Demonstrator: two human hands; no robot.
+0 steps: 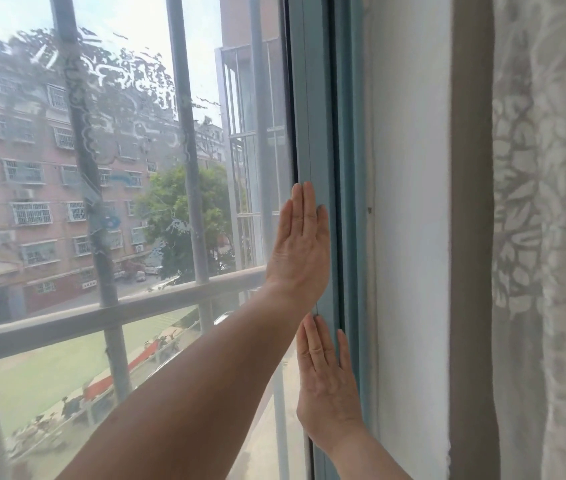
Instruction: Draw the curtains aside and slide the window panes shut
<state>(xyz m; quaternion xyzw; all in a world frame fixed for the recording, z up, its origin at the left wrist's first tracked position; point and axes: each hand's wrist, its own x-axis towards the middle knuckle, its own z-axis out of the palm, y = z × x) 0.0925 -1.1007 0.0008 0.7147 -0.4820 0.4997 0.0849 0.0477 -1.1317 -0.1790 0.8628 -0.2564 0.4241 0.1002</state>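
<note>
A sliding window pane [129, 168] with smeared, stained glass fills the left of the head view. Its blue-grey side rail [312, 116] stands against the blue outer frame [347, 133] at the right, with no gap showing between them. My left hand [300, 244] lies flat on that rail, fingers straight and pointing up. My right hand [326, 382] presses flat on the same rail just below it, fingers also up. Neither hand holds anything. A white lace curtain [548, 237] hangs at the far right, drawn off the glass.
A white wall reveal [409, 202] and a grey-brown strip [472, 202] separate the frame from the curtain. Outside the glass are grey metal security bars [184, 133], a horizontal rail [101, 317], brick apartment blocks and a tree.
</note>
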